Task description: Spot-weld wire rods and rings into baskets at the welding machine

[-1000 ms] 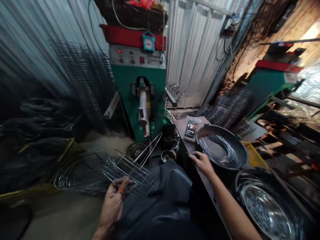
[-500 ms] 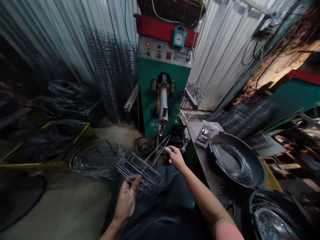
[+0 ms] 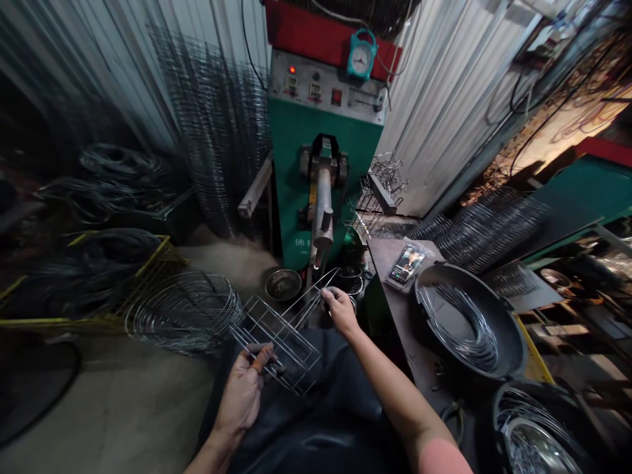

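Observation:
A wire rack [image 3: 289,349] with a grid of thin metal rods lies tilted over my lap. My left hand [image 3: 247,382] grips its near left edge, thumb on top. My right hand [image 3: 338,308] pinches a thin wire piece [image 3: 301,297] that slants from the rack up toward the machine; its exact shape where my fingers close is hard to make out. Just above stands the green spot-welding machine [image 3: 323,118], its cylindrical arm and electrode [image 3: 323,230] pointing down near the wire's far end.
Round wire frames [image 3: 187,313] are piled left, before a yellow crate [image 3: 148,270]. A small metal bowl [image 3: 283,285] sits below the machine. On the right, a bench [image 3: 390,299] bears a phone [image 3: 407,264] and a black pan [image 3: 516,329] of wire rings.
My right hand has shifted slightly left with the wire piece. The rack and my left hand have moved a little, and the camera view has shifted slightly.

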Tool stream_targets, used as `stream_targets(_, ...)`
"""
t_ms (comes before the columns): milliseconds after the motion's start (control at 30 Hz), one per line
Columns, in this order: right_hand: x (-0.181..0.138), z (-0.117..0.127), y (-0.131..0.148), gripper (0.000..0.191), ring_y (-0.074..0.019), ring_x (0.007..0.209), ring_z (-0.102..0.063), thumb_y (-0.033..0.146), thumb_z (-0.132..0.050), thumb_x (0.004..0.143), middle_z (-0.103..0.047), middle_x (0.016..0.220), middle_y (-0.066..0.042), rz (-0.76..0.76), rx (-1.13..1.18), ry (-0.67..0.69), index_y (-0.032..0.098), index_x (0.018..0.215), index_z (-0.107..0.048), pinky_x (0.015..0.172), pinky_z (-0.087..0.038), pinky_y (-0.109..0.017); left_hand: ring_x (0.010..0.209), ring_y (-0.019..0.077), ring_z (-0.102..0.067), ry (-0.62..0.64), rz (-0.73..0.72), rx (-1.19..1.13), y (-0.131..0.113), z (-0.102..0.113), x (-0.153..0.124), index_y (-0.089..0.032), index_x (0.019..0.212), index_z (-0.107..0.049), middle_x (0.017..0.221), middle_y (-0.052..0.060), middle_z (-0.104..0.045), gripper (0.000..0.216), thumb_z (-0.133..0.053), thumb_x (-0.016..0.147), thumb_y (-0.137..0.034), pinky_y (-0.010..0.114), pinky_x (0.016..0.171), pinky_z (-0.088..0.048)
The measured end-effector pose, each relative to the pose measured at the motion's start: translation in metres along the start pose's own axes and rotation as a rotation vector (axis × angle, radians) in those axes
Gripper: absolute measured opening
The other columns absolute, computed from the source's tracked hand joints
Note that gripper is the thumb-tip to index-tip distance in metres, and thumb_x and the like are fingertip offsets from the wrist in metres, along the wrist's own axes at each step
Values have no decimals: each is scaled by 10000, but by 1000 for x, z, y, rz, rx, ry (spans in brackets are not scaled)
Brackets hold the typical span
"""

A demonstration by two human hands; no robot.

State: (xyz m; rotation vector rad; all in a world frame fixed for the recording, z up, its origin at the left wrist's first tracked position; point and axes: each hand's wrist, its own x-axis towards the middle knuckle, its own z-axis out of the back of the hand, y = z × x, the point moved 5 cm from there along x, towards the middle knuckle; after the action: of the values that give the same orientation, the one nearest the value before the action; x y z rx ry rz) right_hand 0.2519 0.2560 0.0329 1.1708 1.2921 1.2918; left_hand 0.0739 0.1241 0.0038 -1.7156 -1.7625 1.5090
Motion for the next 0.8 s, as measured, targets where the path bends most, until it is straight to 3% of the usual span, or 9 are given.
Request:
stream_targets(367,18,1,-6,324,-65,456,-376,449,-574,749,-440,499,47,3,126,-10,170,604,-496,461,-292,-206,658,110,-490,-31,26,-12,-11,-14,9,-166,704,-600,709,-30,-533,420,-827,415,-370,226,535,-479)
stream_targets(800,46,-1,0,333,-57,434,-387,461,-637,644,-442,514,57,-74,215,-66,173,605,-474,418,-295,-201,579,103,-484,-8,7,15,-27,-34,31,-159,707,-574,657,-34,-521,440,-817,410,-373,242,495,-462)
